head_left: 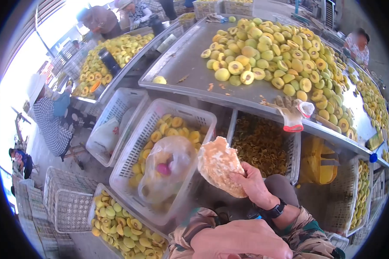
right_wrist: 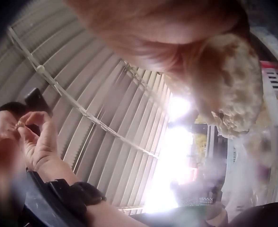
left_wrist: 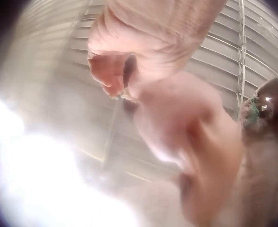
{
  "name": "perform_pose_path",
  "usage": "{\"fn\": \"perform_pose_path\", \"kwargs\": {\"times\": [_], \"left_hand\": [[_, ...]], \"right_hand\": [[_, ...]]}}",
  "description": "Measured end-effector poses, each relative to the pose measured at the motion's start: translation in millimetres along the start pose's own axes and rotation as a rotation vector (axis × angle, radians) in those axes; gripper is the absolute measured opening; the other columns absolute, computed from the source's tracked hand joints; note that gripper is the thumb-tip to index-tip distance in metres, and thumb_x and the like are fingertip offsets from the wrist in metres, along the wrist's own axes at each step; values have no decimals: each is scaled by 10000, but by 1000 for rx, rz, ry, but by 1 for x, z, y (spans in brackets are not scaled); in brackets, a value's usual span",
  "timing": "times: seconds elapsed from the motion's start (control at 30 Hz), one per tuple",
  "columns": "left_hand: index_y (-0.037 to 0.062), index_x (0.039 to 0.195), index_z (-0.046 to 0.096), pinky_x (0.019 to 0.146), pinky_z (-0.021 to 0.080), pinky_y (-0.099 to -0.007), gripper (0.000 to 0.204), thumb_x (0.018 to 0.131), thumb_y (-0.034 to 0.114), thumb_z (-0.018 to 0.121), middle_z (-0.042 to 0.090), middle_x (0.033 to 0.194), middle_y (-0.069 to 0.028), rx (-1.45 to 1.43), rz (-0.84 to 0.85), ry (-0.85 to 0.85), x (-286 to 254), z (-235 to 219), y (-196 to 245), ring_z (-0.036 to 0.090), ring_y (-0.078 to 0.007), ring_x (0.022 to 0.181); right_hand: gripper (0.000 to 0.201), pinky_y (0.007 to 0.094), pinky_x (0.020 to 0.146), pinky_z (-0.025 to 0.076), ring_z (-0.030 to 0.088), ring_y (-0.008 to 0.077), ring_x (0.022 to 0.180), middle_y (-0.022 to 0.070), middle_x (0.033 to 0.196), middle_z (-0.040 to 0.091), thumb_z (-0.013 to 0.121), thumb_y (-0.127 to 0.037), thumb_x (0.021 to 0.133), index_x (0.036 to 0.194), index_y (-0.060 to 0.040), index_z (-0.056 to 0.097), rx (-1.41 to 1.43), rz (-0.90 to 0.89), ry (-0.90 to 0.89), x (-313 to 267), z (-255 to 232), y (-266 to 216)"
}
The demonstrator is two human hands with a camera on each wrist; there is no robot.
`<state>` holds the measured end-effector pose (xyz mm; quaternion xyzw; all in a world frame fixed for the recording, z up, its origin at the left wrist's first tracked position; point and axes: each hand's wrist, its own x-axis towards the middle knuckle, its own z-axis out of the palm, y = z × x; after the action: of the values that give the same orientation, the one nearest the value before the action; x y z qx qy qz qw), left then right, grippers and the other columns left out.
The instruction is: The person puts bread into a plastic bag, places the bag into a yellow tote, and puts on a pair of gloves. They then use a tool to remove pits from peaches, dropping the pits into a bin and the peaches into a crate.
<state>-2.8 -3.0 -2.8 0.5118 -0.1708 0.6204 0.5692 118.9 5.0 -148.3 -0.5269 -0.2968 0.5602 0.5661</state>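
A large torn flatbread [head_left: 221,167], browned and uneven, is gripped at its lower right edge by my right hand [head_left: 256,186]. In the right wrist view the same flatbread [right_wrist: 233,82] hangs below the palm, showing a pale, bubbled surface. My left hand [head_left: 242,239] is raised close to the head camera, its fingers out of sight there. The right wrist view shows the left hand [right_wrist: 39,142] with thumb and fingers pinching a small pale bit of bread [right_wrist: 20,124]. In the left wrist view its curled fingers [left_wrist: 108,75] are near the person's head.
A metal table [head_left: 181,71] heaped with halved yellow-green fruit [head_left: 263,52] stands ahead, with a white glove [head_left: 291,113] at its edge. Below are a white crate [head_left: 116,175] of fruit with a plastic bag [head_left: 166,166] on top, and a crate of dark scraps [head_left: 261,142]. Other people sit farther off.
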Motion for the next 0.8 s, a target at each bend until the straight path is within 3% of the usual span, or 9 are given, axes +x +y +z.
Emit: {"fn": "perform_pose_path", "kwargs": {"times": [0.17,0.27,0.33,0.47,0.53,0.67,0.7,0.8], "left_hand": [[12,836,691,596,542,-315,47,795,-10,692,650,882,-240,-55,168,136,-9,16,2,654,-289,741],[-16,852,686,639,554,-334,41,817,-35,677,653,928,-244,-131,294,20,-7,1,-2,660,-294,786],[-30,861,681,651,551,-336,29,834,-25,672,653,939,-235,-229,244,-57,-2,-7,-3,658,-287,788],[-44,881,672,650,535,-325,67,862,19,666,650,943,-218,-496,-131,-114,10,-23,11,652,-271,778],[-45,895,667,648,521,-321,101,873,54,664,648,938,-205,-633,-163,-151,8,-23,7,645,-259,772],[-32,925,652,634,483,-322,133,883,94,664,646,904,-162,-862,-41,-214,1,-13,-17,622,-228,754],[-31,920,650,636,483,-322,131,882,94,665,646,905,-159,-876,-33,-240,1,-14,-18,622,-227,752],[-31,907,644,638,485,-323,123,884,88,663,643,907,-155,-913,29,-273,4,-13,-17,619,-232,743]], "right_hand": [[252,234,760,496,599,62,840,24,974,655,646,-58,876,1110,9,581,12,7,16,-2,-2,-1],[265,250,783,499,605,74,867,31,989,658,644,-53,873,1121,15,579,10,-25,8,4,0,1],[224,238,756,492,592,65,841,29,967,652,636,-57,879,1083,22,590,83,-56,58,0,-4,-3],[238,242,780,493,601,81,870,33,1013,652,636,-53,884,1110,4,587,150,-90,77,7,-12,-1],[242,254,795,498,606,89,882,38,1028,654,635,-58,889,1118,0,584,180,-101,88,8,-13,-4],[258,282,831,510,624,115,915,55,1061,656,630,-70,897,1140,-3,577,225,-90,98,9,-16,-7],[340,318,911,498,630,178,1017,111,1158,634,616,-92,903,1216,14,535,225,-92,80,10,-18,-5],[347,322,912,498,631,186,1021,120,1164,630,615,-94,904,1221,20,529,245,-107,78,13,-21,-2]]}}
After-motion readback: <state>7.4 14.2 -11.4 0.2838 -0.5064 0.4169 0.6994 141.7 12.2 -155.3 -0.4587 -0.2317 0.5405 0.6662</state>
